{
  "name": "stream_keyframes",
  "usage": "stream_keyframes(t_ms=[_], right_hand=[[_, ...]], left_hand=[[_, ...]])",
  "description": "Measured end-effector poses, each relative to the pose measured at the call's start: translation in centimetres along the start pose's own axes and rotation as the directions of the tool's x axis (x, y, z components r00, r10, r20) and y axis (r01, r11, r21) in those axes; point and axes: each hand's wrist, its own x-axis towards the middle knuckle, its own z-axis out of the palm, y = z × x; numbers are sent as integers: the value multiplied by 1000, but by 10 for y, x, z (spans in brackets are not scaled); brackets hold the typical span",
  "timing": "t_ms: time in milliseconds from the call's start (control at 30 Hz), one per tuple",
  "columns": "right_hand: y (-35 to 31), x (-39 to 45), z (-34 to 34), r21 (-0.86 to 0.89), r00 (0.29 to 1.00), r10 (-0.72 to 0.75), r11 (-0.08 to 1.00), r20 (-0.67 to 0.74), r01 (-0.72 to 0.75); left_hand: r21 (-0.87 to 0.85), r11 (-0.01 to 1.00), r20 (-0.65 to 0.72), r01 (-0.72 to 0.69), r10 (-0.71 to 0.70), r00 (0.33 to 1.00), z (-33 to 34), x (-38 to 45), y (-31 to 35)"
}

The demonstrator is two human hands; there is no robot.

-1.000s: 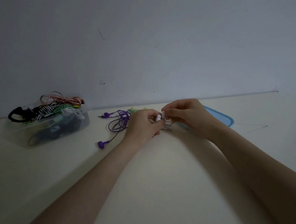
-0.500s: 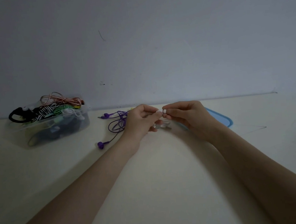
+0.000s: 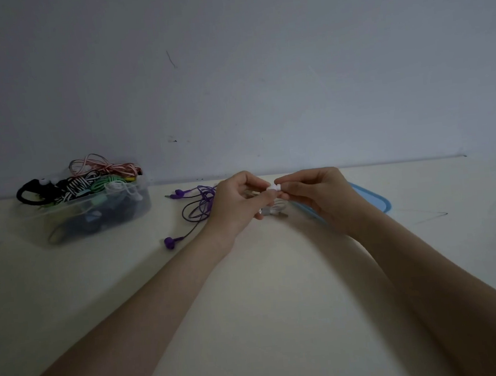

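Both hands meet just above the pale table near its far edge. My right hand (image 3: 311,194) pinches a small white earbud (image 3: 274,188) between thumb and forefinger. My left hand (image 3: 236,204) pinches the white cable beside that earbud, fingers curled. The rest of the white earphone cable (image 3: 274,209) hangs in a small bundle under the hands and touches the table. Purple earphones (image 3: 196,212) lie loose on the table left of my left hand, one bud (image 3: 169,242) nearest me.
A clear plastic box (image 3: 92,215) full of tangled cables and earphones stands at the far left by the wall. A blue lid (image 3: 369,199) lies flat behind my right hand. The wall runs along the table's far edge.
Both hands have lifted slightly from the table with the white earphones. The white earbud has come out from between the hands and now shows at my right fingertips.
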Motion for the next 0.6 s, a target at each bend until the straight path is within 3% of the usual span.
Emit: stream_keyframes(t_ms=[200,400,600], right_hand=[[-3,-2,-3,105,993,59,992,99,-70],[-2,1,1,172,993,105,979,46,-112],[-2,0,0,175,993,107,978,43,-113]], left_hand=[[-7,999,113,36,-35,993,-8,2,3],[-113,977,141,181,-165,976,-14,3,0],[-111,975,144,193,-176,974,-12,2,1]])
